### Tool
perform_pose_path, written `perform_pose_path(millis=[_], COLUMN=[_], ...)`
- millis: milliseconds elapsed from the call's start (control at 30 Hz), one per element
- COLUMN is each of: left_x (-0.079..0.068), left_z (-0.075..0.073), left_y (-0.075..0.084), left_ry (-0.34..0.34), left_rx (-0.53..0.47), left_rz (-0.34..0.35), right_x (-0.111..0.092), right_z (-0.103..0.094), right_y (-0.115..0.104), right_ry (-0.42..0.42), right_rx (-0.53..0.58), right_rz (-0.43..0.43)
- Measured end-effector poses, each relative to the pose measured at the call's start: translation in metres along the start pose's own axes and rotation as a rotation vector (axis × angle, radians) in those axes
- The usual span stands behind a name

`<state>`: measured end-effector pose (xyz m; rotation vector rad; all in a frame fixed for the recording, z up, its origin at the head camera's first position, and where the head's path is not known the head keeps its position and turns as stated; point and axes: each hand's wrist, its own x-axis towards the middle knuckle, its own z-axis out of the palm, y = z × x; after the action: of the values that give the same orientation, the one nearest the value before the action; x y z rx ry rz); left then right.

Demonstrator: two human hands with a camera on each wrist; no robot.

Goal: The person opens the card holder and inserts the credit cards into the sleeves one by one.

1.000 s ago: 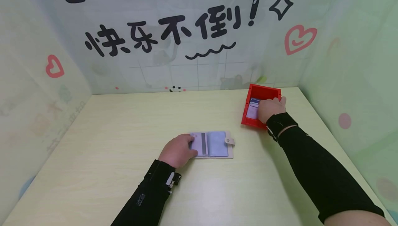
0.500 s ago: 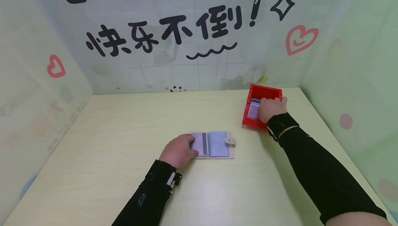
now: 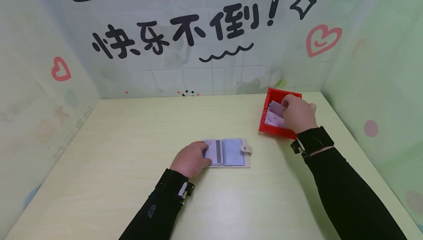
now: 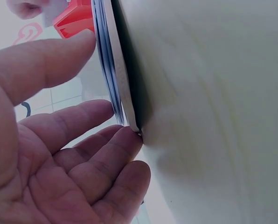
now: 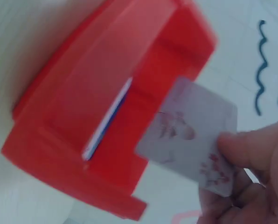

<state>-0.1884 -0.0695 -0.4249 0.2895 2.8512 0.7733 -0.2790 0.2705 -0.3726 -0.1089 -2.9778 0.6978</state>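
A card holder [image 3: 232, 152] with a pale cover and a snap strap [image 3: 246, 149] lies spread on the table, lilac-blue sleeves facing up. My left hand [image 3: 188, 160] rests at its left side, the thumb [image 4: 59, 56] against the sleeves and the other fingers along the edge, relaxed. At the right, my right hand [image 3: 299, 114] pinches a translucent card with reddish print [image 5: 190, 135] between thumb and fingers, over a red box [image 3: 275, 131]. More lilac cards [image 3: 274, 120] lie in the box, partly hidden by the held card and the hand.
The light wooden table [image 3: 142, 130] meets a printed back wall [image 3: 165, 78] just behind the red box. A green side wall [image 3: 373, 97] runs along the right edge, close to the right arm.
My right hand has risen slightly and moved right within the box, and a card now shows in its fingers, tilted up off the others. The left hand and card holder stay put.
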Motion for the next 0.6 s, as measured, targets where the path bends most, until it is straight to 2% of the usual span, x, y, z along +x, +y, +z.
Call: perform_pose_path(millis=[100, 200, 433, 500, 600], left_x=[0.000, 0.001, 0.001, 0.000, -0.001], left_z=[0.001, 0.002, 0.004, 0.004, 0.003], left_y=[0.000, 0.000, 0.000, 0.001, 0.004], left_ry=[0.003, 0.006, 0.010, 0.009, 0.003], left_rx=[-0.003, -0.001, 0.020, 0.028, 0.043], left_rz=[-0.004, -0.009, -0.018, -0.023, -0.030], right_x=[-0.017, -0.034, -0.066, -0.071, -0.077], right_z=[-0.001, 0.007, 0.046, 0.057, 0.071], right_y=[-0.012, -0.024, -0.049, -0.054, -0.061], right_ry=[0.066, 0.046, -0.254, -0.311, -0.352], right_rx=[0.157, 0.291, 0.522, 0.550, 0.551], right_rz=[-0.020, -0.056, 0.023, 0.029, 0.000])
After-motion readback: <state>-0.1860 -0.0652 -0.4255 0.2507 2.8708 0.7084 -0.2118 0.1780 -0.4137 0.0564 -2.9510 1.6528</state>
